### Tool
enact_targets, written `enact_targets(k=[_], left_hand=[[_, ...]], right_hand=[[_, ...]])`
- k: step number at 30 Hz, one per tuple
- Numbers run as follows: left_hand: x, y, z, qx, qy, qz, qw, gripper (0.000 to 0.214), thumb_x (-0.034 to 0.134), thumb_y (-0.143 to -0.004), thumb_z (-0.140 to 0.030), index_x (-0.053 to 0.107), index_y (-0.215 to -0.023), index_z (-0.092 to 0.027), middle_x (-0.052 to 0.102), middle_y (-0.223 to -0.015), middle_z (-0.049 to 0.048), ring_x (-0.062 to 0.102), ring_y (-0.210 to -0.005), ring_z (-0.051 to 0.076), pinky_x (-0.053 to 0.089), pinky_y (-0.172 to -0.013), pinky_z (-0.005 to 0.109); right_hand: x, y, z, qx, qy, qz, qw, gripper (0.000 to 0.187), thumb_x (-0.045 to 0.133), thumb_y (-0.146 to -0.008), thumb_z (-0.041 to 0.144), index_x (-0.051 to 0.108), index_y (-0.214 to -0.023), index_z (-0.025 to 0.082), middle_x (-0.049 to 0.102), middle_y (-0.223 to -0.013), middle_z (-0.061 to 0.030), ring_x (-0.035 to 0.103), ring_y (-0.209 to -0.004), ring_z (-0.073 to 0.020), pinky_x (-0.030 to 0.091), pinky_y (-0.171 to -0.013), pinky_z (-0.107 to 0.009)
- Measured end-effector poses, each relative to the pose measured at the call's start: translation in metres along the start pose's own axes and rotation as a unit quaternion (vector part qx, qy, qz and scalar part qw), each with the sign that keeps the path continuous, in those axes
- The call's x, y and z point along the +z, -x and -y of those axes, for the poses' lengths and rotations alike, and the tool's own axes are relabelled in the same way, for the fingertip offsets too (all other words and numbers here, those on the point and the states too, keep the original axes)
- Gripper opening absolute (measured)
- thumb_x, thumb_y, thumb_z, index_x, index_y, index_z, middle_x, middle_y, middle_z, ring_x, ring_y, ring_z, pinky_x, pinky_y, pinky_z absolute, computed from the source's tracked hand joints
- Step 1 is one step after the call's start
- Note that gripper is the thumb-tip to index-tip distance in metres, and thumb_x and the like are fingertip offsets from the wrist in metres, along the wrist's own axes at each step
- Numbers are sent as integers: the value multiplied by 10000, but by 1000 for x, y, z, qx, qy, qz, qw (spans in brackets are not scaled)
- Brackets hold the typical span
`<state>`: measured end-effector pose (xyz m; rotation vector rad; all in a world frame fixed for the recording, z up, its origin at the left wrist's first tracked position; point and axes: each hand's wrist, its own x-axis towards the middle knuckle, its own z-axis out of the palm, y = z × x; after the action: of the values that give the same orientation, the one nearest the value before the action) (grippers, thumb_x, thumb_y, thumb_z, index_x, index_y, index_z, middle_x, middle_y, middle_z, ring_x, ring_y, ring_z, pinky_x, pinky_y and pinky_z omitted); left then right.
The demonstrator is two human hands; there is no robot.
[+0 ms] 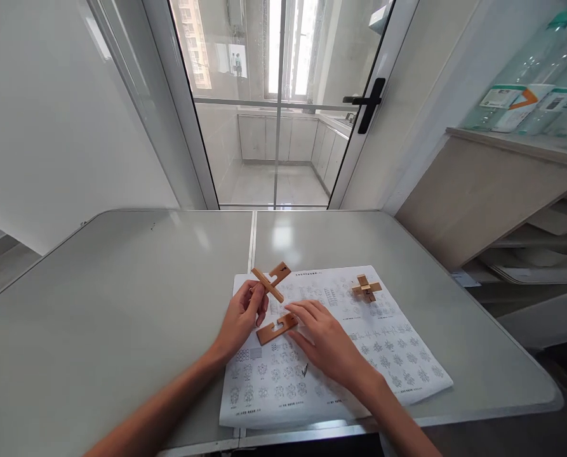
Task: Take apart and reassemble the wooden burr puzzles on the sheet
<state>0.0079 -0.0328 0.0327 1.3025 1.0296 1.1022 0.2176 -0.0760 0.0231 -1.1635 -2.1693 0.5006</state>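
Note:
My left hand (243, 317) pinches two crossed wooden puzzle bars (271, 281) and lifts them just above a printed instruction sheet (383, 343). My right hand (324, 336) rests on the sheet with fingers curled over one end of a third notched wooden bar (274, 330), which lies flat between both hands. An assembled small wooden cross puzzle (367, 288) sits alone on the sheet to the right, beyond my right hand.
The sheet lies on a grey folding table (121, 304) with a centre seam. A glass door with a black handle (367, 105) stands behind the table. Wooden shelves (502, 190) holding plastic bottles (526, 95) are at the right.

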Motion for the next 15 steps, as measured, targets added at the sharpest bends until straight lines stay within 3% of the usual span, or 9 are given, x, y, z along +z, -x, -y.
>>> enact_targets(k=[5,9,13,15], left_hand=[[-4,-4,3,6,-2,-22,1000,419,545,-1013,-593,523,-908,-188,546,-802,-52,458,-455,32,364,-476,214],[-7,-6,6,14,-18,-35,999,406,542,-1017,-579,524,-913,-187,562,-849,-42,483,-471,33,401,-502,220],[-12,-9,10,20,-42,-36,998,365,548,-1026,-548,543,-961,-189,574,-881,-34,487,-493,34,403,-514,217],[-13,-9,11,24,-56,-35,998,354,556,-1025,-539,552,-974,-189,586,-901,-28,491,-499,35,400,-514,215]], right_hand=[[0,-18,-18,-43,5,64,997,332,717,-943,130,656,-1250,241,703,-1216,-85,629,-1176,-283,578,-1001,-476],[0,-25,-26,-39,-5,99,994,193,755,-937,184,702,-1118,224,700,-1097,-74,624,-1079,-260,566,-952,-435],[-4,-29,-31,-21,-68,133,989,40,723,-965,213,730,-1005,212,701,-1036,-63,634,-1009,-226,547,-901,-379],[-9,-30,-33,-11,-129,149,980,72,690,-992,253,738,-952,215,709,-1004,-50,650,-938,-202,536,-855,-350]])
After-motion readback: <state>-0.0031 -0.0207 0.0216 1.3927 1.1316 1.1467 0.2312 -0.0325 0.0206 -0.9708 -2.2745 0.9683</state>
